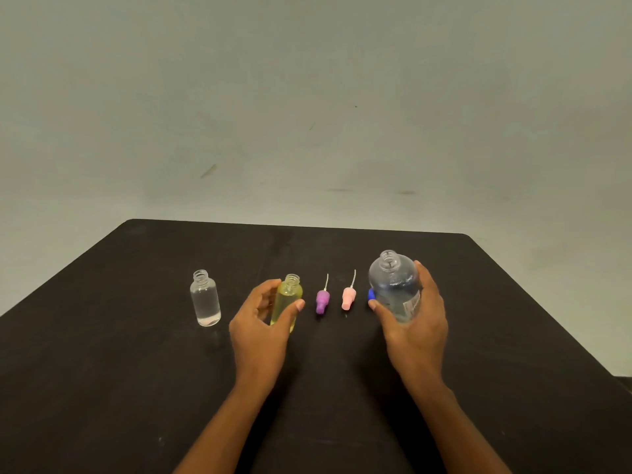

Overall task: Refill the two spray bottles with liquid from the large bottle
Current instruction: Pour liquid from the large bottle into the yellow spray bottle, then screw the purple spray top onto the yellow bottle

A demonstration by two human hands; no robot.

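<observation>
Clear plastic large bottle: upright, cap off, neck open, at the right end of the row on a black table. Whether its base rests on the table or is just lifted: cannot tell.

Positions, all ref. the large bottle:
- Blue cap: just to its left, partly hidden by the thumb.
- Pink spray head w/ dip tube: near, left.
- Purple spray head w/ dip tube: next left, apart from the pink one.
- Yellow spray bottle: further left, upright, neck open.
- Clear spray bottle: farthest left, well apart, upright, neck open, untouched. Fill level not readable.

Hands:
- Right hand: wrapped round the large bottle's lower body, thumb at front-left, fingers round the back.
- Left hand: curled round the yellow bottle at mid-body, thumb across the front.

Handling assessment (judgement):
- Large bottle looks part-full, so moderate weight. Thin wall likely flexes, and a hard squeeze could spurt liquid. Smooth, prob. slippery if wet. Best hold is low to mid body, as now, tipping slowly.
- Spray bottles look light, rigid, tall and narrow, so they tip easily. Narrow necks mean spill risk w/o a funnel. Steady at mid-body, neck clear.
- Dip tubes look thin and bendable. Handle the heads by the collar.
</observation>
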